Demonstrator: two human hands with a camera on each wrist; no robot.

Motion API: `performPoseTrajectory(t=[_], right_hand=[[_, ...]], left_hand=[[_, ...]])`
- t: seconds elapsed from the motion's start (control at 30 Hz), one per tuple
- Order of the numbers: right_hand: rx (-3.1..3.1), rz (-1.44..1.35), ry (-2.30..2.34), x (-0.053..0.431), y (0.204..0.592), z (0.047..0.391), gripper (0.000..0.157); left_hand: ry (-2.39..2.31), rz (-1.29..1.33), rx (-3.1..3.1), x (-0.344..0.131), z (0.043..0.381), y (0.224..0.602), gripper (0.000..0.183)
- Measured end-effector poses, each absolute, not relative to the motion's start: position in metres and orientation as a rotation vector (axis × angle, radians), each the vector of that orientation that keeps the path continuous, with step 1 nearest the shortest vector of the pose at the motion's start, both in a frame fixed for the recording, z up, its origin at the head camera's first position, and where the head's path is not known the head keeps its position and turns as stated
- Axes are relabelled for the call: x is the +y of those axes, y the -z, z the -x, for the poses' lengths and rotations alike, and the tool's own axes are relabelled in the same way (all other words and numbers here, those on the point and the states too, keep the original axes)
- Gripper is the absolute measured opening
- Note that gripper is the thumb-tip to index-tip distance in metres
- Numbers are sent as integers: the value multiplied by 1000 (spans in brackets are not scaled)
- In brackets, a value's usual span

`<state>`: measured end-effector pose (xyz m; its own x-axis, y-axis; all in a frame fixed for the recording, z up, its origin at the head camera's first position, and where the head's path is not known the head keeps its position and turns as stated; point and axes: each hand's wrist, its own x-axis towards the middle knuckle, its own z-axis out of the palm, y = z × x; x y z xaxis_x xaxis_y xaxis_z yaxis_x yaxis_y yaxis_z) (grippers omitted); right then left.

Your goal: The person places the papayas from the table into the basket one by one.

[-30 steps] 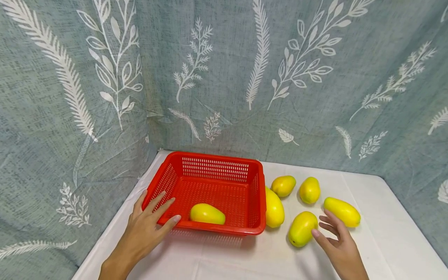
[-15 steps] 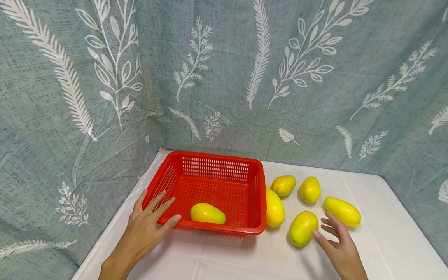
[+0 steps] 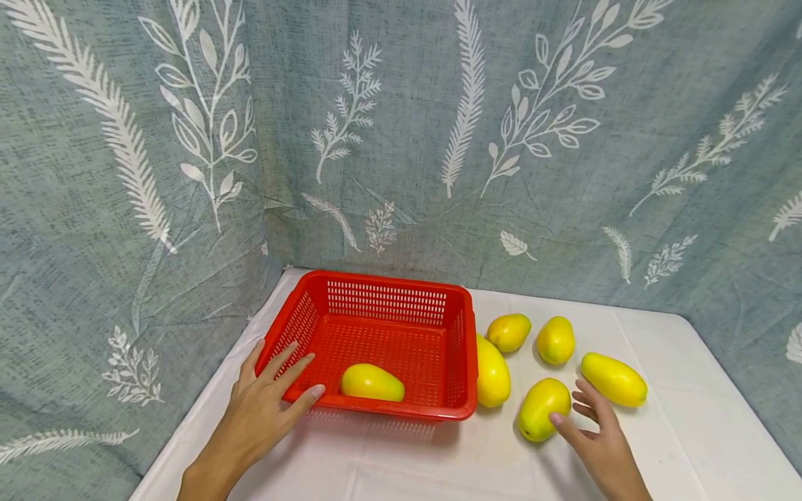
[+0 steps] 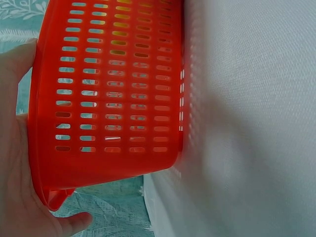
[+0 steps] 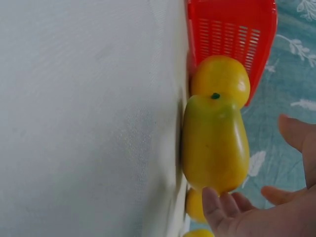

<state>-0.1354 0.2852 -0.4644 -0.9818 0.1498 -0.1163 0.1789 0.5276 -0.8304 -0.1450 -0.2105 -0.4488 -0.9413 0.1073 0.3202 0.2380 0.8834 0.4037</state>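
A red plastic basket (image 3: 385, 334) stands on the white-clothed table, with one yellow mango (image 3: 372, 383) lying near its front wall. My left hand (image 3: 257, 410) rests on the basket's front left corner, its fingers spread over the rim; the left wrist view shows that hand (image 4: 15, 163) along the rim of the slotted wall (image 4: 113, 98). My right hand (image 3: 598, 438) is beside a greenish-yellow mango (image 3: 542, 410), thumb and fingers apart with nothing gripped. In the right wrist view its fingertips (image 5: 211, 200) overlap the near end of that mango (image 5: 215, 143).
An elongated mango (image 3: 614, 379) lies just beyond the right hand. Two smaller mangoes, one left (image 3: 509, 332) and one right (image 3: 555, 339), lie farther back. A large mango (image 3: 492, 372) sits against the basket's right side. Leaf-patterned curtains (image 3: 401, 139) enclose the table (image 3: 388, 466).
My right hand has shifted slightly left, its thumb now overlapping the edge of the nearest mango. The left hand, basket and mangoes stay as they were.
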Motion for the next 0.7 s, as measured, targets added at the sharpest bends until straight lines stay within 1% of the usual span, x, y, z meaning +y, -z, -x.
performPoseTrajectory(t=[0.13, 0.27, 0.4, 0.7], right_hand=[[2703, -288, 1449, 286, 465, 140, 99], [2713, -275, 1408, 285, 466, 145, 97], [2714, -266, 1359, 281, 468, 150, 97], [2771, -155, 1295, 275, 472, 158, 94]], left_hand=[[630, 267, -2753, -209, 145, 448, 60], [628, 269, -2747, -209, 145, 447, 59], [633, 264, -2748, -208, 145, 447, 59], [652, 265, -2747, -209, 145, 447, 60]])
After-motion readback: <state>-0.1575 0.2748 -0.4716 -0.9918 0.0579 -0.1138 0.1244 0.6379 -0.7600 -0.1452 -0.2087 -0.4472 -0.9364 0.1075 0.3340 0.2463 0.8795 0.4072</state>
